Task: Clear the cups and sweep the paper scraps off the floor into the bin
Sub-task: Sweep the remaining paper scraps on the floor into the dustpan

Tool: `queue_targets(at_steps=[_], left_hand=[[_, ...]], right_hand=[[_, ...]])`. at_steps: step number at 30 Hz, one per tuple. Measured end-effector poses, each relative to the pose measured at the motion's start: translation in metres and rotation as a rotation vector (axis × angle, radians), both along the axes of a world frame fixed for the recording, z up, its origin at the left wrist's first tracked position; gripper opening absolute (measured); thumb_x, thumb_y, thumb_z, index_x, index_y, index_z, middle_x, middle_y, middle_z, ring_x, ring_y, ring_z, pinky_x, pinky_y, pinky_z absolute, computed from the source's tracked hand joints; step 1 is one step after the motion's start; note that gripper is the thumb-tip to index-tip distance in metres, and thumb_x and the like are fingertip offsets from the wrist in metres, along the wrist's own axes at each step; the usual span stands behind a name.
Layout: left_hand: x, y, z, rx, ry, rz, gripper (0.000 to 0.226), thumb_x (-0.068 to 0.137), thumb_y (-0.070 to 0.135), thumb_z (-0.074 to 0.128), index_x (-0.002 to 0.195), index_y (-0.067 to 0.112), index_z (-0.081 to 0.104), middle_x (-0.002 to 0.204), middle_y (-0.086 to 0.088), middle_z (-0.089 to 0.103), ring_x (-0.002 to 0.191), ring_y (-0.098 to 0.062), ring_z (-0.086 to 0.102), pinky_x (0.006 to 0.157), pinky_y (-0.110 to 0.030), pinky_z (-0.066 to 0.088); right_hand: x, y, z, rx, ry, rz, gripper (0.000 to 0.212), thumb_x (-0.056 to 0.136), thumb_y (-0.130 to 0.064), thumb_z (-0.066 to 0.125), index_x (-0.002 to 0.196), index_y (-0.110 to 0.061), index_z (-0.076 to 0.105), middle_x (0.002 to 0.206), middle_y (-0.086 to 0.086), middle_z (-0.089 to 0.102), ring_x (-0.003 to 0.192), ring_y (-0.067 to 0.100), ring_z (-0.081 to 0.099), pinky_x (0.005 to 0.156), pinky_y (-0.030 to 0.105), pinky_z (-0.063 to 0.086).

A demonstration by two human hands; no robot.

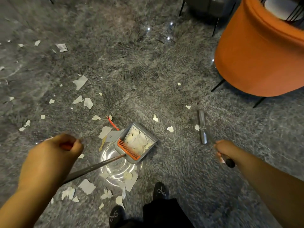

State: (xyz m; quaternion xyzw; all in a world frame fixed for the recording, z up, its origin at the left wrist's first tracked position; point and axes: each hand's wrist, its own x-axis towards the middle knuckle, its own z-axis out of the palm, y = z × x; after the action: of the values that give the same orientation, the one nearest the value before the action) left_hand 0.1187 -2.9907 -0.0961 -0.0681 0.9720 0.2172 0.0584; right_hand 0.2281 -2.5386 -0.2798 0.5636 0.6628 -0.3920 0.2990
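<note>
A long-handled grey dustpan (pixel 137 143) is held over the shaggy grey carpet (pixel 148 66), its tray already loaded with pale paper scraps (pixel 139 142) and edged by an orange comb (pixel 129 149). Its dark pole (pixel 93 169) runs down and to the left, passing under the left hand (pixel 54 155), whose fingers (pixel 77 145) are curled tight around an orange-tipped grip at the top of the pole. The right hand (pixel 225 149) is closed in a fist around a black-ended handle (pixel 229 162); a blurred grey broom shaft (pixel 202 127) is seen reaching from that fist up across the carpet, and the broom head cannot be made out.

More torn scraps (pixel 86 186) are scattered on the carpet below and to the left of the pan, well apart from either hand's fingers, with further pieces strewn toward the left edge. A red strip (pixel 113 124) lies just beyond the pan. A clear, shiny round object (pixel 116 167) is seen beneath the pan; what it is cannot be told. An orange upholstered chair (pixel 256 55) stands at the upper right. Two dark-slippered feet (pixel 160 190) are visible at the bottom.
</note>
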Motion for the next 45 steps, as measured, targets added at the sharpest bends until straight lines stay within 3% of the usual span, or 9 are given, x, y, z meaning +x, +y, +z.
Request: queue_targets(at_steps=[2, 6, 10, 14, 20, 27, 31, 40, 45], left_hand=[[0.000, 0.002, 0.001, -0.022, 0.015, 0.008, 0.025, 0.084, 0.032, 0.071, 0.062, 0.033, 0.060, 0.059, 0.010, 0.065, 0.061, -0.024, 0.062, 0.058, -0.034, 0.048], [-0.002, 0.002, -0.001, -0.055, 0.015, 0.029, 0.022, 0.084, 0.034, 0.071, 0.064, 0.034, 0.062, 0.060, 0.015, 0.064, 0.063, -0.025, 0.063, 0.059, -0.033, 0.048], [-0.004, 0.000, -0.001, -0.013, -0.007, 0.020, 0.027, 0.084, 0.039, 0.068, 0.085, 0.061, 0.054, 0.063, 0.020, 0.064, 0.067, -0.024, 0.064, 0.065, -0.038, 0.054], [-0.014, -0.012, -0.007, -0.063, -0.003, 0.030, 0.022, 0.084, 0.034, 0.070, 0.063, 0.035, 0.061, 0.056, 0.017, 0.062, 0.059, -0.022, 0.061, 0.056, -0.031, 0.047], [-0.030, -0.028, -0.005, -0.065, -0.035, 0.034, 0.023, 0.084, 0.035, 0.068, 0.063, 0.036, 0.060, 0.056, 0.016, 0.063, 0.061, -0.022, 0.061, 0.056, -0.030, 0.046], [-0.055, -0.039, 0.001, -0.047, -0.039, -0.030, 0.022, 0.085, 0.035, 0.069, 0.064, 0.036, 0.060, 0.058, 0.018, 0.063, 0.064, -0.020, 0.062, 0.056, -0.030, 0.044], [-0.067, -0.037, 0.003, -0.023, -0.036, -0.016, 0.020, 0.085, 0.036, 0.068, 0.065, 0.035, 0.061, 0.059, 0.017, 0.063, 0.066, -0.022, 0.062, 0.060, -0.032, 0.048], [-0.109, 0.025, 0.000, -0.074, -0.053, 0.046, 0.018, 0.085, 0.041, 0.066, 0.069, 0.034, 0.062, 0.062, 0.016, 0.060, 0.071, -0.026, 0.060, 0.063, -0.033, 0.049], [-0.129, 0.071, -0.007, -0.063, -0.052, 0.103, 0.021, 0.085, 0.039, 0.068, 0.066, 0.035, 0.059, 0.061, 0.018, 0.059, 0.072, -0.029, 0.064, 0.064, -0.036, 0.052]], right_hand=[[-0.006, 0.003, -0.008, 0.006, -0.033, 0.015, 0.021, 0.098, -0.002, 0.040, 0.101, 0.007, 0.059, 0.061, 0.016, 0.048, 0.050, 0.024, 0.041, 0.049, 0.031, 0.035], [-0.013, -0.011, -0.019, -0.047, -0.066, 0.037, 0.025, 0.098, -0.004, 0.039, 0.103, 0.007, 0.061, 0.060, 0.016, 0.047, 0.050, 0.024, 0.040, 0.049, 0.032, 0.034], [-0.012, -0.055, -0.014, -0.135, 0.008, 0.122, 0.021, 0.099, -0.007, 0.037, 0.095, -0.004, 0.058, 0.059, 0.014, 0.047, 0.047, 0.021, 0.042, 0.045, 0.026, 0.037], [-0.014, -0.095, -0.009, -0.210, 0.073, 0.179, 0.021, 0.097, -0.004, 0.036, 0.109, -0.009, 0.053, 0.076, 0.016, 0.054, 0.049, 0.021, 0.043, 0.049, 0.027, 0.038], [-0.031, -0.123, 0.021, -0.329, 0.113, 0.110, 0.034, 0.100, -0.009, 0.041, 0.134, -0.011, 0.045, 0.063, 0.008, 0.048, 0.038, 0.011, 0.040, 0.035, 0.014, 0.034], [-0.052, -0.142, 0.033, -0.270, 0.256, -0.027, 0.038, 0.099, -0.006, 0.043, 0.137, -0.006, 0.042, 0.065, 0.010, 0.050, 0.038, 0.013, 0.040, 0.033, 0.015, 0.033], [-0.074, -0.124, 0.039, -0.221, 0.297, -0.030, 0.042, 0.099, -0.003, 0.042, 0.141, -0.003, 0.037, 0.064, 0.008, 0.046, 0.027, 0.008, 0.038, 0.030, 0.013, 0.030], [-0.156, -0.020, 0.028, -0.108, 0.253, -0.068, 0.033, 0.100, -0.005, 0.041, 0.132, -0.004, 0.048, 0.072, 0.011, 0.049, 0.051, 0.019, 0.039, 0.048, 0.026, 0.034], [-0.194, 0.046, 0.014, 0.003, 0.132, 0.079, 0.029, 0.099, -0.004, 0.041, 0.123, 0.003, 0.055, 0.072, 0.016, 0.052, 0.053, 0.026, 0.044, 0.049, 0.032, 0.038]])
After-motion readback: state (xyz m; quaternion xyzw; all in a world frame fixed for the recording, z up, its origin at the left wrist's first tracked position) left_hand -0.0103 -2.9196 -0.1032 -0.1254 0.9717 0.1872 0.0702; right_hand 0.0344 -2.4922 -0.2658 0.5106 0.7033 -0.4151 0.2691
